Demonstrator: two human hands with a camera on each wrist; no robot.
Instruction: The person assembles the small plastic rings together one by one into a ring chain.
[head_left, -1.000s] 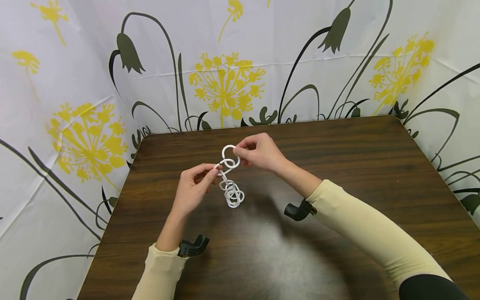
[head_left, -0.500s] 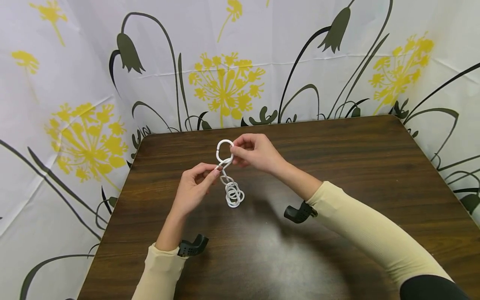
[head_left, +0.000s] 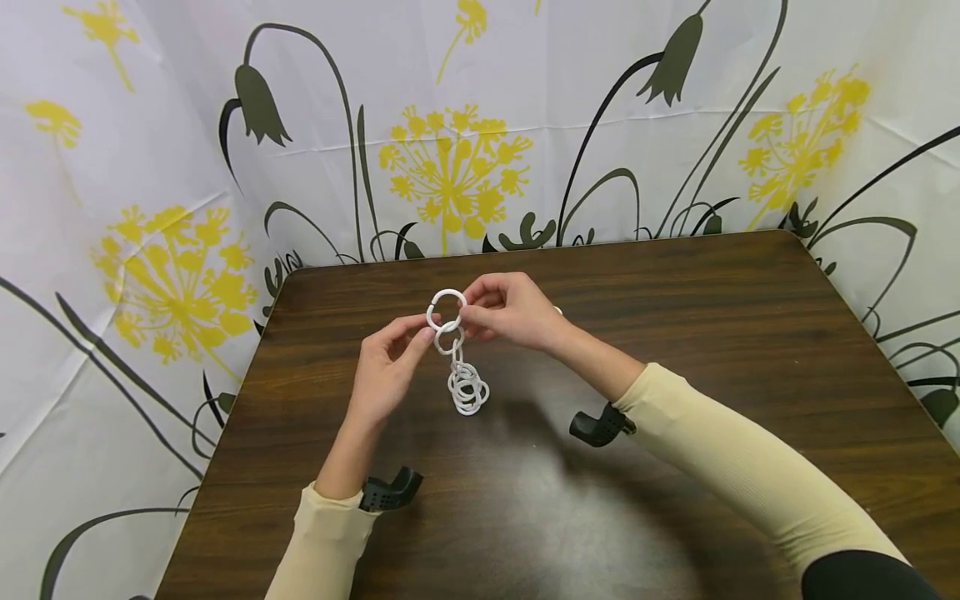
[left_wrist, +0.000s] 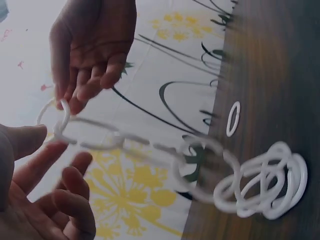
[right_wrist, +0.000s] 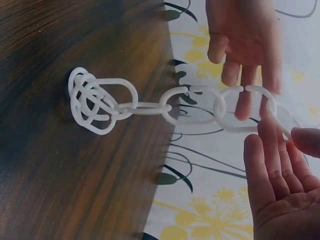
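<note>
A chain of white plastic links (head_left: 457, 350) hangs from my right hand (head_left: 517, 312), whose thumb and fingers pinch the large top ring (head_left: 431, 312). This ring has a small split in its side. The lower links (head_left: 468, 390) lie heaped on the table. My left hand (head_left: 386, 358) is beside the top links, thumb and index close to them and the other fingers loosely bent. In the left wrist view the hanging links (left_wrist: 120, 140) are blurred. In the right wrist view, the left hand's fingers (right_wrist: 245, 95) hang beside a split link (right_wrist: 232, 127).
A loose white ring (left_wrist: 233, 119) lies on the dark wooden table (head_left: 675, 333), mostly hidden behind my right wrist in the head view. Behind the table hangs a white curtain (head_left: 330, 50) with yellow and grey flowers. Black cameras (head_left: 392, 489) sit on both wrists.
The top ring tilts and comes down slightly between the hands. My left fingers have parted from their pinch on the link below it, and the upper links now hang straighter.
</note>
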